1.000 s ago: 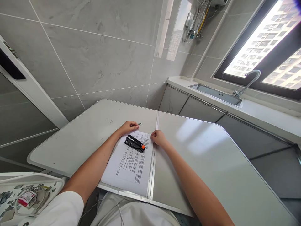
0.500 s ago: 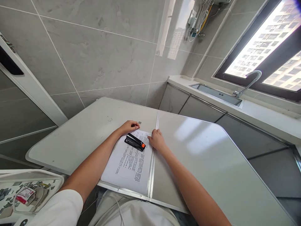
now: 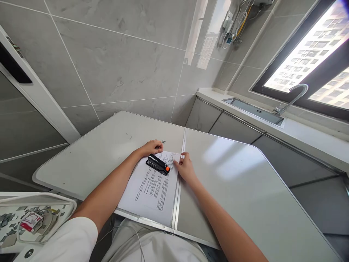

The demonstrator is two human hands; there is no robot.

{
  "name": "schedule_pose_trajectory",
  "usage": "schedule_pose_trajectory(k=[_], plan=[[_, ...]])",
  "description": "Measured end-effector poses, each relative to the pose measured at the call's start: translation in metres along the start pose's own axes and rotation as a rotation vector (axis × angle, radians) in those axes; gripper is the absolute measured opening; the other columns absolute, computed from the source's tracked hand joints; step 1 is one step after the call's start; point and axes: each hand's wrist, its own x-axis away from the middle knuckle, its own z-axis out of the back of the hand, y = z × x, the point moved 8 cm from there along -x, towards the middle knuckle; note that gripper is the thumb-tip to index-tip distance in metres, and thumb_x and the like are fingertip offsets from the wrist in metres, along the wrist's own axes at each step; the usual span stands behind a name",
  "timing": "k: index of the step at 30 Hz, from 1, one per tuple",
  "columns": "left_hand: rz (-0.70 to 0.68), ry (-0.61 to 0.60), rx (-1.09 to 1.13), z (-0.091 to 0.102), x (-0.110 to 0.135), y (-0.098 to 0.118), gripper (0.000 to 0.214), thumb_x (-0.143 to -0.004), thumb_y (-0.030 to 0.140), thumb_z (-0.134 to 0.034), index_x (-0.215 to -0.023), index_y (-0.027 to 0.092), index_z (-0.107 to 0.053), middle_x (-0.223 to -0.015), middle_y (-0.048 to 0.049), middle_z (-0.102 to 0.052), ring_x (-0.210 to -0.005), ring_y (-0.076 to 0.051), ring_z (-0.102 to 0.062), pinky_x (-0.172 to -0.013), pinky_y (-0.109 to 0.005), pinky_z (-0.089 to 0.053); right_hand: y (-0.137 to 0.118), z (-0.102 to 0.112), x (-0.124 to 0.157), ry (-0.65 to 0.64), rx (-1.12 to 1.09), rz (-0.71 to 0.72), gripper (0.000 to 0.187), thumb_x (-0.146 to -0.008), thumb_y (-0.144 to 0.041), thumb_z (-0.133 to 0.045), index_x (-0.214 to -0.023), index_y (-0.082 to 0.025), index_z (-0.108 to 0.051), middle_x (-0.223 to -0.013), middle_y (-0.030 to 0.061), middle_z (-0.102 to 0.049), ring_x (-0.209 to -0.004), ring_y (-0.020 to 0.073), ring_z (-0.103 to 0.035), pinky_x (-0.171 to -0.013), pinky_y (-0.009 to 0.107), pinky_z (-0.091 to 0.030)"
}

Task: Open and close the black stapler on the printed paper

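Observation:
Printed sheets of paper (image 3: 148, 203) lie on the table, seemingly a thin stack, close to the table's middle seam. A black stapler (image 3: 158, 165) with an orange button rests slantwise on their upper part. My left hand (image 3: 152, 147) is at the far left corner of the paper, its fingers curled in and closed at the edge. At the far right corner is my right hand (image 3: 187, 168), its thumb over the paper's right edge and its index finger stretched apart from it. Neither hand touches the stapler.
The pale folding table (image 3: 231, 196) has a metal seam (image 3: 177, 203). At lower left stands a white tray (image 3: 69, 209) with a red and white box (image 3: 31, 221) and loose bits. A counter with a sink (image 3: 253, 111) runs along the right, and a tiled wall (image 3: 122, 65) stands behind.
My right hand has slid slightly right and nearer to me, and its thumb and index finger have spread apart. My left hand stays at its corner. The view has shifted slightly.

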Motion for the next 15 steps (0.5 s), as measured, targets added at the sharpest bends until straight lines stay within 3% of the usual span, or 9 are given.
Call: schedule_pose_trajectory(k=[5,8,10,15], plan=[[0.083,0.043,0.106,0.002,0.002,-0.003,0.013,-0.084,0.031,-0.071,-0.08,0.019,-0.073,-0.082,-0.0043,-0.067,-0.073,-0.018,-0.057,-0.068,-0.027,-0.041,-0.016,-0.007,0.041,-0.002,0.077,0.15,0.049,-0.09,-0.03,-0.05,-0.137,-0.024,-0.038,-0.081,-0.0011,-0.065,-0.077,0.024,-0.063,-0.068,0.032,-0.045],[0.123,0.155,0.152,0.013,0.004,-0.003,0.015,-0.085,0.032,-0.072,-0.081,0.018,-0.073,-0.079,-0.0037,-0.067,-0.067,-0.015,-0.052,-0.065,-0.027,-0.039,-0.025,-0.015,0.053,-0.069,0.197,0.236,0.022,-0.092,-0.023,-0.047,-0.111,-0.027,-0.057,-0.09,0.0033,-0.068,-0.088,0.0243,-0.064,-0.078,0.033,-0.046],[0.134,0.216,0.154,0.019,0.005,-0.003,0.015,-0.084,0.032,-0.074,-0.08,0.018,-0.073,-0.076,-0.0028,-0.066,-0.063,-0.014,-0.047,-0.063,-0.027,-0.036,-0.027,-0.017,0.054,-0.088,0.235,0.252,0.015,-0.092,-0.019,-0.045,-0.092,-0.026,-0.059,-0.092,0.0039,-0.069,-0.089,0.0234,-0.064,-0.081,0.033,-0.045],[0.159,0.259,0.179,0.025,0.006,-0.005,0.018,-0.084,0.035,-0.075,-0.079,0.018,-0.072,-0.076,-0.0025,-0.065,-0.063,-0.013,-0.045,-0.062,-0.027,-0.035,-0.021,-0.008,0.046,-0.035,0.198,0.202,0.018,-0.089,-0.016,-0.046,-0.09,-0.025,-0.061,-0.093,0.0038,-0.07,-0.084,0.0217,-0.064,-0.076,0.032,-0.044]])
